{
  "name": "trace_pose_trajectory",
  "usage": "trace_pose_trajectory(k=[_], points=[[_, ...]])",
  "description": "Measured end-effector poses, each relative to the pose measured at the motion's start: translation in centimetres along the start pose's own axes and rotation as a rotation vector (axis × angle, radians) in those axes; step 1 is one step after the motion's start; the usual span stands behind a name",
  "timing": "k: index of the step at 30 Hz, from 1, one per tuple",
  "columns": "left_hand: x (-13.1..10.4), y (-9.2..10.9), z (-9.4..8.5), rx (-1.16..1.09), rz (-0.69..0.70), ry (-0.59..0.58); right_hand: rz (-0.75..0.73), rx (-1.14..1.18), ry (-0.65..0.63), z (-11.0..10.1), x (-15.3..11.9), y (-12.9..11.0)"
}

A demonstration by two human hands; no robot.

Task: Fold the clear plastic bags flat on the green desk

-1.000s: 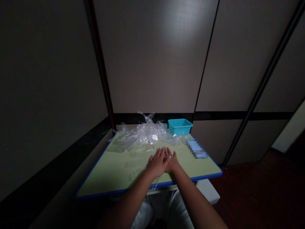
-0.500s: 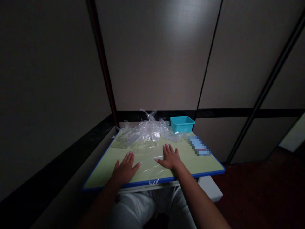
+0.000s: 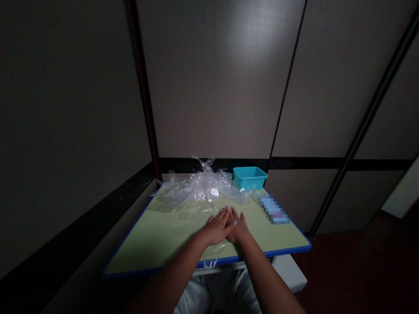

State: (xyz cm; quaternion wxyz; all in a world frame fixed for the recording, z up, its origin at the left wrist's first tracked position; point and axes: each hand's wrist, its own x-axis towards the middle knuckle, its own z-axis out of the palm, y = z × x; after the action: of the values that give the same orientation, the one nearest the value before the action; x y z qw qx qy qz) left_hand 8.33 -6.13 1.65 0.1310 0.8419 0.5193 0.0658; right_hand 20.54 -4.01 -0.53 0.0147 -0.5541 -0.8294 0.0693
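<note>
My left hand (image 3: pixel 216 229) lies flat with its fingers stretched forward, partly over my right hand (image 3: pixel 238 229). The right hand is flat as well, its fingers apart and its thumb hidden under the left. Beneath them a clear plastic bag (image 3: pixel 188 216) is spread on the pale green tabletop (image 3: pixel 140 242), and a bit of it hangs over the front edge. A crumpled heap of clear plastic bags (image 3: pixel 207 185) sits at the back, beyond my fingertips.
A turquoise plastic basket (image 3: pixel 250 179) stands at the back right corner. In front of it lies a pixelated flat rectangular item (image 3: pixel 273 210). Wall panels (image 3: pixel 212 87) rise right behind the table. A white stool or bench (image 3: pixel 290 272) shows under the right side.
My left hand has slid right across the plastic, from the left part of the table onto my right hand. My right hand has stayed at about the same place.
</note>
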Motion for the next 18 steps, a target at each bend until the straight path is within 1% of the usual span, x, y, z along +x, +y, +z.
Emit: trace_pose_trajectory(k=[3,5,9,12,14,15,16,17,18], points=[[-0.7,-2.1,0.4,0.033,-0.066,0.032,0.040,0.031,0.049,0.1,0.0,-0.2],[-1.9,-3.8,0.3,0.065,-0.120,0.053,0.062,0.044,0.073,0.1,-0.2,-0.4],[-4.8,-7.3,-0.3,0.127,-0.238,0.086,0.070,0.055,0.077,-0.1,-0.4,-0.5],[-6.3,-9.2,-0.7,0.176,-0.360,0.110,0.067,0.059,0.070,-0.2,-0.5,-0.6],[-6.6,-9.6,-1.0,0.234,-0.488,0.125,0.068,0.061,0.064,-0.3,-0.5,-0.6],[-6.6,-9.4,-1.2,0.262,-0.527,0.139,0.071,0.062,0.059,-0.3,-0.6,-0.7],[-6.3,-9.0,-1.4,0.282,-0.530,0.154,0.074,0.063,0.054,-0.3,-0.6,-0.7],[-6.0,-8.4,-1.6,0.289,-0.483,0.169,0.078,0.065,0.049,-0.4,-0.6,-0.8],[-5.5,-7.6,-1.8,0.275,-0.393,0.169,0.081,0.067,0.046,-0.5,-0.6,-0.8]])
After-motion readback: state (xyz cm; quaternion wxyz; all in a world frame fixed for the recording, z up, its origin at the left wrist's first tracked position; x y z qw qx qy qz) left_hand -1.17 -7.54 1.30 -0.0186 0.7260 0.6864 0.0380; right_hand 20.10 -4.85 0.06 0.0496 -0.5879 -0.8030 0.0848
